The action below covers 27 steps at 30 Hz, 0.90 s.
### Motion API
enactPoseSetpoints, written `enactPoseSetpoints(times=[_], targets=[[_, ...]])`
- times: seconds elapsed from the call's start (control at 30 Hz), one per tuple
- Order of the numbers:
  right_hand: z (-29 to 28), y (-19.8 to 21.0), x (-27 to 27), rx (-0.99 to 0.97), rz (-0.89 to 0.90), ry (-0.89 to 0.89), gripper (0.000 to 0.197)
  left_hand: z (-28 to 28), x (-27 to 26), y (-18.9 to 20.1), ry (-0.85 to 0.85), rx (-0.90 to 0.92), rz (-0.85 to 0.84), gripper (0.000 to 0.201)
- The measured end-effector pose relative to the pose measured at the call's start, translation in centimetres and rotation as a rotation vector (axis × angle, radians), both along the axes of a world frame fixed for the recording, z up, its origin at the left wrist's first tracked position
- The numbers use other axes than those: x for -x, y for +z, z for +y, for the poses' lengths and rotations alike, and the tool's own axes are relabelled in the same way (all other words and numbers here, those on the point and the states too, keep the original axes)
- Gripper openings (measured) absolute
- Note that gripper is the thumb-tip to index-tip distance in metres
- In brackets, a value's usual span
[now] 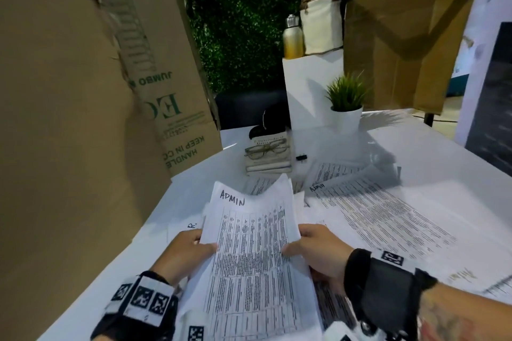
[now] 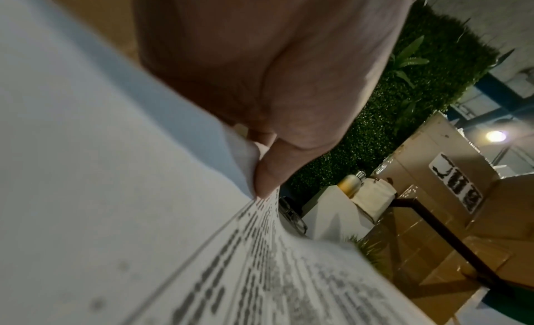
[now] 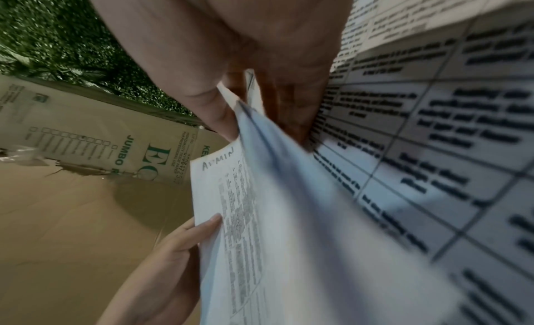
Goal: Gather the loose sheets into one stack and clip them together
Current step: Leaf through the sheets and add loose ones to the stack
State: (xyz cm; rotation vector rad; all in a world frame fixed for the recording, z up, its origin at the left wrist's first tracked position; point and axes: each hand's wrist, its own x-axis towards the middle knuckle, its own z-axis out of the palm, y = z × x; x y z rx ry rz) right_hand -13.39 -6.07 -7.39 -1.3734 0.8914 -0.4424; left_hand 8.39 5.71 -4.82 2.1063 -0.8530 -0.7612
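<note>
A bundle of printed table sheets (image 1: 250,246), the top one marked "ADMIN", is lifted off the white table (image 1: 432,152) in front of me. My left hand (image 1: 191,248) pinches its left edge, thumb on top, and the left wrist view shows that thumb on the paper's edge (image 2: 268,177). On the opposite edge my right hand (image 1: 313,246) grips the bundle (image 3: 260,215), thumb over the sheets. More loose sheets (image 1: 382,216) lie spread on the table to the right and under my hands. A small black binder clip (image 1: 301,158) lies beyond the papers, near the books.
A stack of books with glasses on top (image 1: 267,155) sits at the table's middle back. A potted plant (image 1: 346,108) stands behind right. Tall cardboard boxes (image 1: 83,91) wall off the left side. A metal bottle (image 1: 293,39) stands on a far white surface.
</note>
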Motion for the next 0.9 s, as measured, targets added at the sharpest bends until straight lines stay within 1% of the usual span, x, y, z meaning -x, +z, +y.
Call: enactPoseSetpoints(times=[0.07, 0.13, 0.2, 0.3, 0.37, 0.43, 0.5, 0.57, 0.6, 0.63, 0.7, 0.73, 0.77, 0.8, 0.83, 0.87, 0.9], targets=[[-0.2, 0.0, 0.0, 0.021, 0.021, -0.001, 0.029, 0.0, 0.0, 0.1, -0.01, 0.017, 0.01, 0.011], [-0.5, -0.1, 0.3, 0.033, 0.028, 0.004, 0.024, 0.0, 0.1, 0.0, -0.021, 0.061, 0.006, 0.011], [-0.7, 0.4, 0.9, 0.029, -0.006, 0.006, 0.018, 0.3, 0.7, 0.3, -0.024, 0.154, 0.004, 0.013], [-1.0, 2.8, 2.5, 0.05, -0.136, -0.024, 0.023, 0.5, 1.7, 1.8, 0.003, 0.401, 0.023, 0.021], [-1.1, 4.8, 3.6, 0.153, -0.259, -0.087, 0.025, 0.5, 2.5, 3.6, -0.013, 0.6, 0.008, 0.025], [-1.0, 7.2, 4.8, 0.29, -0.408, -0.154, 0.029, 0.4, 3.8, 5.4, -0.048, 0.804, 0.041, 0.028], [-0.7, 9.3, 6.2, 0.379, -0.589, -0.175, 0.041, 0.1, 5.5, 7.0, -0.066, 0.965, 0.088, 0.029], [-1.0, 10.3, 7.8, 0.422, -0.701, -0.165, 0.062, -0.5, 7.0, 7.6, -0.092, 1.06, 0.111, 0.04], [-1.1, 10.3, 8.4, 0.429, -0.712, -0.165, 0.07, -0.9, 7.5, 7.5, -0.117, 1.082, 0.117, 0.046], [-1.4, 10.0, 8.9, 0.433, -0.705, -0.173, 0.07, -1.2, 7.8, 7.2, -0.132, 1.08, 0.131, 0.055], [-2.1, 8.6, 9.9, 0.42, -0.665, -0.189, 0.065, -1.5, 8.4, 6.3, -0.164, 1.03, 0.211, 0.071], [-2.2, 7.8, 10.2, 0.402, -0.636, -0.186, 0.069, -1.4, 8.8, 5.8, -0.177, 0.973, 0.241, 0.075], [-2.5, 7.0, 10.5, 0.372, -0.608, -0.175, 0.072, -1.4, 9.3, 5.2, -0.19, 0.899, 0.243, 0.069], [-2.7, 6.4, 10.7, 0.345, -0.575, -0.165, 0.072, -1.3, 9.8, 4.7, -0.197, 0.804, 0.193, 0.051], [-2.9, 5.7, 10.7, 0.336, -0.529, -0.157, 0.069, -1.2, 10.5, 4.5, -0.204, 0.711, 0.121, 0.025], [-2.9, 5.3, 10.6, 0.339, -0.474, -0.158, 0.066, -1.0, 11.3, 4.5, -0.199, 0.636, 0.068, 0.01], [-2.7, 5.3, 10.4, 0.353, -0.418, -0.173, 0.061, -0.9, 11.9, 4.5, -0.185, 0.579, 0.019, 0.016]])
